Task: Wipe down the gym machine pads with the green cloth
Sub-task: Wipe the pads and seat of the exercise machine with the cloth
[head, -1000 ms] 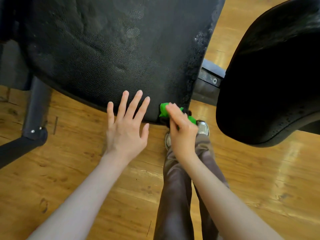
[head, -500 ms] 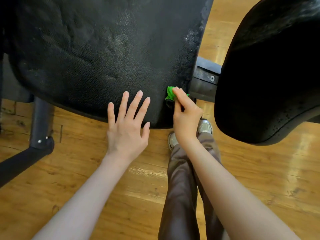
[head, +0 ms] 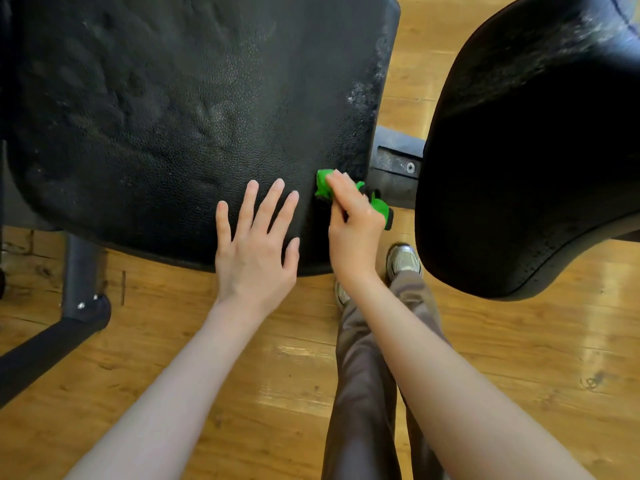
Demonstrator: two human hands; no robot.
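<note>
Right hand (head: pixel 353 226) around bunched green cloth (head: pixel 325 183), against the large pad's (head: pixel 173 116) right edge.

A narrow gap runs down the upper middle between the large black pad (head: pixel 180 112) and the second pad (head: pixel 533 143) at right; a metal bracket (head: pixel 396 166) bars its lower end. Open wooden floor (head: pixel 519 358) fills the lower frame, save the frame leg (head: pixel 81 278) at lower left.
</note>
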